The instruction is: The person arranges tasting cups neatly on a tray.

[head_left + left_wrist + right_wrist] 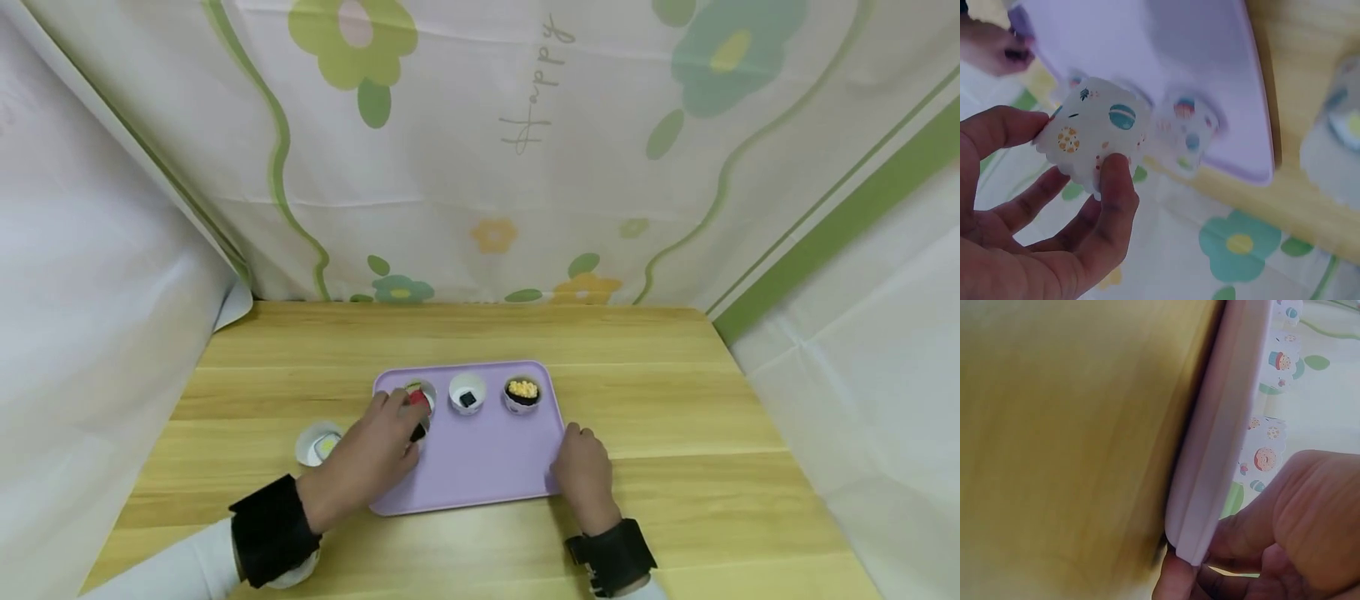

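flower-printed cloth (450, 175) rises behind a wooden table (675, 400), where a lilac tray (487, 458) lies with wood showing past its edges on all four sides. three cups line its far edge: the left cup (1188, 134) close to the far left corner, the middle cup (460, 385) holding a small black square, and the right cup (523, 407) carrying yellow topping over a dark layer. a broad stretch of tray surface runs from that row to the near edge, and a fourth cup (305, 448) stands on the wood just beyond the left edge.

a person's left hand (367, 454) reaches in over the tray's left side; from overhead it covers most of what it holds. the left wrist view reveals it: a printed paper cup (1091, 125) pinched between thumb and fingers, in front of the left cup. whether its base touches the tray cannot be told.

the right hand (585, 467) is at the tray's right edge, near the near corner. the right wrist view shows its thumb and fingers closed narrowly about the rim. black bands (274, 530) wrap both wrists, above white sleeves (176, 567).
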A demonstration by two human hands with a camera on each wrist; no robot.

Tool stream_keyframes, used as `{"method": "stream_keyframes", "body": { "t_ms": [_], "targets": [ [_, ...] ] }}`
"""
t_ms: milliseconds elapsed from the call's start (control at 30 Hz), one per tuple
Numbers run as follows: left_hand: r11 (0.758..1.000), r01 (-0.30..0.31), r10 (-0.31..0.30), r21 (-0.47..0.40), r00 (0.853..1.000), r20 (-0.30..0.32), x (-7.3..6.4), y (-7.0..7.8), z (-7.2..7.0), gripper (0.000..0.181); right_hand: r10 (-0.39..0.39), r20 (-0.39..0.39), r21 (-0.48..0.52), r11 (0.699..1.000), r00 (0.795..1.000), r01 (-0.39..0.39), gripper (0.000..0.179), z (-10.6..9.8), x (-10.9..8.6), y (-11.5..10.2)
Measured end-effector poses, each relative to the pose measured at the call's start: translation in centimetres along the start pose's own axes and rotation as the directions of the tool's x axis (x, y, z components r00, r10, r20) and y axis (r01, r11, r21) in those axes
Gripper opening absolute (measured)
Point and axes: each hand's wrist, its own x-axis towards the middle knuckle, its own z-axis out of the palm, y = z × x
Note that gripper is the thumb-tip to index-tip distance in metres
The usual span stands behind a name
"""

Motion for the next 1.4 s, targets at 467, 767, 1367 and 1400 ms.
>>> {"method": "stream_keyframes", "body": {
  "t_ms": [467, 767, 1367, 1400],
  "targets": [
    [0.999, -0.053, 0.054, -0.013, 0.992, 0.112, -1.2, 0.7, 3.0, 0.032, 0.004, 0.005, -0.002, 1.0, 1.0, -0.004, 0.022, 0.2, -0.2, 0.0],
    [0.999, -0.029, 0.032, -0.024, 0.989, 0.146, -1.2, 0.4, 3.7, 0.036, -0.006, -0.021, 0.004, 1.0, 1.0, 0.006, 0.022, 0.4, -0.4, -0.1],
    [0.996, -0.047, 0.037, 0.074, 0.99, 0.138, -1.0, 0.3, 3.9, 0.04, -0.007, -0.035, -0.019, 1.0, 0.999, 0.006, 0.025, 0.2, -0.2, -0.1],
    [0.995, -0.045, 0.033, 0.087, 0.99, 0.136, -1.0, 0.3, 3.8, 0.042, -0.006, -0.039, -0.02, 1.0, 0.999, 0.005, 0.023, 0.2, -0.1, -0.1]
  ]
}}
